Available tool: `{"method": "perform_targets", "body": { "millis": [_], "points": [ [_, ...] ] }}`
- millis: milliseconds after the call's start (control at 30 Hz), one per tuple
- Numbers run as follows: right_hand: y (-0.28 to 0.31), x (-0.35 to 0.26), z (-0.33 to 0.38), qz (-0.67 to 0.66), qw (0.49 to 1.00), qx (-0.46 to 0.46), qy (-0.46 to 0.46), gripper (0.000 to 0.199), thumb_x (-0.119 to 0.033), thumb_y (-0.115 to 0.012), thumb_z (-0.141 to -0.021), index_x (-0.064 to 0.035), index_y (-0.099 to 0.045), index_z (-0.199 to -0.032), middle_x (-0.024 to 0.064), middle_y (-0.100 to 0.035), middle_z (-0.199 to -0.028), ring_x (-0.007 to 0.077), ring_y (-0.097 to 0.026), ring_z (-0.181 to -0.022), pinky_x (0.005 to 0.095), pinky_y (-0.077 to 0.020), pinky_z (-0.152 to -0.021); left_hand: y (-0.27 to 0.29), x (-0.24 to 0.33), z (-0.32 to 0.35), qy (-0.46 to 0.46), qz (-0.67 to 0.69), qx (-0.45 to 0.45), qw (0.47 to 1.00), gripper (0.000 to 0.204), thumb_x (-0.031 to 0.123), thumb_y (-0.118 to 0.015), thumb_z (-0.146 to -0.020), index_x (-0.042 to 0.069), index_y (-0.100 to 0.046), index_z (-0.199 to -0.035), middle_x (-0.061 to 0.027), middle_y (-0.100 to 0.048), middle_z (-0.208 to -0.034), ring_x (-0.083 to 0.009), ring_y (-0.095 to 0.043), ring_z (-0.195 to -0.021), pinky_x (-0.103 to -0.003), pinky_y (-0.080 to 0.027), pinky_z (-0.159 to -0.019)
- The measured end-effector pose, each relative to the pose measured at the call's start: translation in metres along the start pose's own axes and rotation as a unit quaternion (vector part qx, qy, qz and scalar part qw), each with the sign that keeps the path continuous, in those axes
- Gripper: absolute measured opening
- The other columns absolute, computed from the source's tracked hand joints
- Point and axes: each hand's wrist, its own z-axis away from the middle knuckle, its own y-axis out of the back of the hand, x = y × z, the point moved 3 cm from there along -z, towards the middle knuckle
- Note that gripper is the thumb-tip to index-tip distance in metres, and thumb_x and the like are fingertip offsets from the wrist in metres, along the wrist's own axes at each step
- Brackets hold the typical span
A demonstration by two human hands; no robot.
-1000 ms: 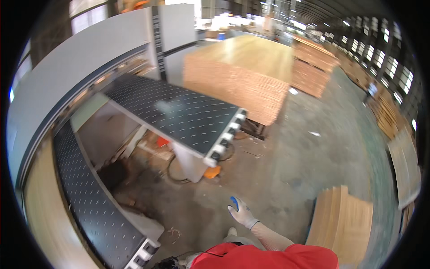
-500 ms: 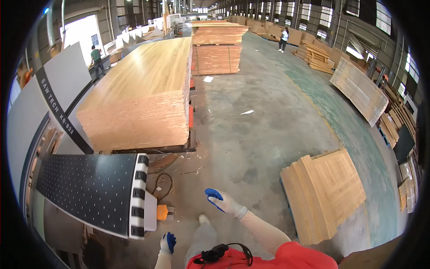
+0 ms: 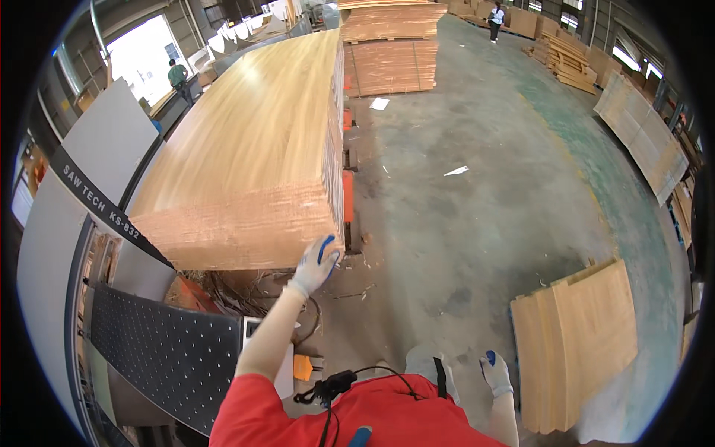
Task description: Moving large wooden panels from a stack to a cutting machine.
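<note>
My left hand [image 3: 313,270], in a white glove with blue on the palm and fingers, reaches forward. It is before the near right corner of a tall stack of wood-grain boards [image 3: 238,231]. Its thumb and fingers stand apart with nothing between them; whether it touches the boards I cannot tell. Low on the right, my right hand [image 3: 497,374], gloved the same way, hangs beside my leg. Its fingers are loosely bent, with a gap between them, and hold nothing visible. A shorter stack of wooden panels [image 3: 577,346] lies nearest to it.
To my left stands a saw machine [image 3: 112,208] with a black dotted table [image 3: 164,350]. An orange part [image 3: 304,366] sticks out by its foot. More stacked boards [image 3: 391,63] rise farther ahead. Two people [image 3: 179,78] are in the distance, and paper scraps [image 3: 456,170] lie on the floor.
The big board stack is nearer and my view has turned downward. My left hand has risen forward to the stack's corner. My right hand has dropped back to my right side.
</note>
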Motion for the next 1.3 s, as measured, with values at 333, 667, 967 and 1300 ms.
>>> {"method": "perform_targets", "body": {
  "millis": [333, 667, 967, 1300],
  "points": [
    [-0.038, -0.152, -0.252, 0.155, 0.969, -0.143, 0.125, 0.055, -0.043, -0.064, -0.089, -0.0030, -0.063, -0.126, 0.0224, -0.063, -0.128, 0.0416, -0.058, -0.120, 0.0486, -0.0463, -0.103, 0.049, -0.050, -0.252, -0.204, -0.292, -0.081, 0.931, 0.050, 0.033, -0.072, -0.087, 0.005, -0.062, -0.127, -0.0181, -0.062, -0.129, -0.0373, -0.054, -0.127, -0.047, -0.041, -0.110],
    [-0.083, -0.467, -0.387, 0.135, 0.930, -0.096, 0.327, 0.054, -0.037, -0.065, -0.091, -0.0038, -0.059, -0.133, 0.0219, -0.059, -0.136, 0.0403, -0.054, -0.127, 0.0472, -0.0427, -0.108, 0.081, -0.078, -0.303, -0.310, -0.159, -0.177, 0.920, 0.053, 0.044, -0.079, -0.078, 0.005, -0.068, -0.112, -0.0163, -0.065, -0.123, -0.0361, -0.051, -0.133, -0.048, -0.035, -0.117],
    [-0.193, -0.660, -0.342, -0.051, 0.946, -0.109, 0.302, 0.038, -0.016, -0.065, -0.094, 0.0020, -0.063, -0.127, 0.0186, -0.068, -0.125, 0.0315, -0.064, -0.118, 0.0379, -0.0480, -0.102, 0.070, -0.103, -0.322, -0.401, -0.087, -0.133, 0.902, 0.025, 0.036, -0.071, -0.083, 0.012, -0.066, -0.080, -0.0068, -0.061, -0.091, -0.0283, -0.058, -0.099, -0.045, -0.045, -0.093],
    [-0.242, -0.679, -0.249, -0.242, 0.874, -0.408, 0.107, 0.032, -0.017, -0.054, -0.103, 0.0011, -0.063, -0.127, 0.0118, -0.070, -0.116, 0.0181, -0.067, -0.102, 0.0306, -0.0526, -0.089, 0.215, -0.180, -0.211, -0.303, -0.007, -0.139, 0.943, 0.019, 0.027, -0.072, -0.086, 0.009, -0.067, -0.084, -0.0105, -0.062, -0.093, -0.0319, -0.059, -0.099, -0.048, -0.047, -0.096]
  ]
}}
